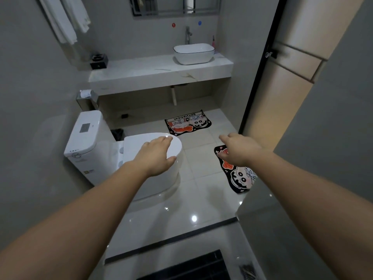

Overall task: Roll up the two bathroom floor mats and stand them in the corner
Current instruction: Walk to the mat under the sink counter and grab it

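Two black cartoon floor mats lie flat on the glossy tiled floor. The far mat (pixel 188 122) sits in front of the vanity. The near mat (pixel 241 176) lies by the door frame on the right, partly covered by my right hand. My left hand (pixel 156 156) is stretched out above the toilet lid, fingers apart, holding nothing. My right hand (pixel 240 150) reaches forward above the near mat, fingers spread and empty. Both hands are well above the floor.
A white toilet (pixel 96 142) fills the left side. Behind it stands a marble vanity shelf (pixel 153 75) with a white basin (pixel 193 53). The door frame (pixel 256 77) bounds the right. A dark threshold strip (pixel 171 239) crosses the floor near me.
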### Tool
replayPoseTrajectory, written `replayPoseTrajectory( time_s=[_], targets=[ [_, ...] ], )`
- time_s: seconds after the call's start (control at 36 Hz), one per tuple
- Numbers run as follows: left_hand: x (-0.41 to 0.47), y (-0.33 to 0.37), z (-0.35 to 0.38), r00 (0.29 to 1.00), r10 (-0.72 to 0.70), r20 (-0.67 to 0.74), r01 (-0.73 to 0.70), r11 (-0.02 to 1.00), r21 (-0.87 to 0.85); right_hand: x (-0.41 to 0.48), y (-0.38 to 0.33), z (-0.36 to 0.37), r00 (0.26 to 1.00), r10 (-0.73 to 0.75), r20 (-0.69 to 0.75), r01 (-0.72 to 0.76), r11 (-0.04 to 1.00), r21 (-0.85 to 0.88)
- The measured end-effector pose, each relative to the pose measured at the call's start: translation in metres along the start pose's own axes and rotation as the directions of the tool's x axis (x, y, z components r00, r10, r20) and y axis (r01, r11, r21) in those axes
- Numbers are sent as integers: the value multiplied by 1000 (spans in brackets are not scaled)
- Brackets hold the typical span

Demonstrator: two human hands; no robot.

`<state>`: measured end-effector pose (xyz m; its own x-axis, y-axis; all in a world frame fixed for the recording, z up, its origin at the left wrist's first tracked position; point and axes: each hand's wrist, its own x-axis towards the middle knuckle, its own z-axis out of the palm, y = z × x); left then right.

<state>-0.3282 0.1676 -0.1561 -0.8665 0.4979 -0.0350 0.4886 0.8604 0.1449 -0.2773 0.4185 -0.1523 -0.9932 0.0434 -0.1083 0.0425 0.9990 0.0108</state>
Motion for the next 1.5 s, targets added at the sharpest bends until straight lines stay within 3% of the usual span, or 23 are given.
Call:
replayPoseTrajectory(
  time_s=[0.36, 0.89, 1.14, 1.5],
  targets=[
    [90, -16, 15, 996, 73, 43, -71, 996, -44, 74, 11, 3, 1000, -12, -12, 12, 1000, -17],
    [250, -94, 22, 987, 135, 83, -130, 989, -71, 216, 26, 8, 985, 165, 41, -167, 984, 61],
    [301, -90, 28, 984, 141, 108, -134, 989, -69, 265, 56, 10, 983, 175, 64, -177, 983, 41],
    [434, -55, 35, 992, 56, 113, -50, 997, -56, 389, 146, 5, 994, 74, 79, -79, 995, 63]
  ],
)
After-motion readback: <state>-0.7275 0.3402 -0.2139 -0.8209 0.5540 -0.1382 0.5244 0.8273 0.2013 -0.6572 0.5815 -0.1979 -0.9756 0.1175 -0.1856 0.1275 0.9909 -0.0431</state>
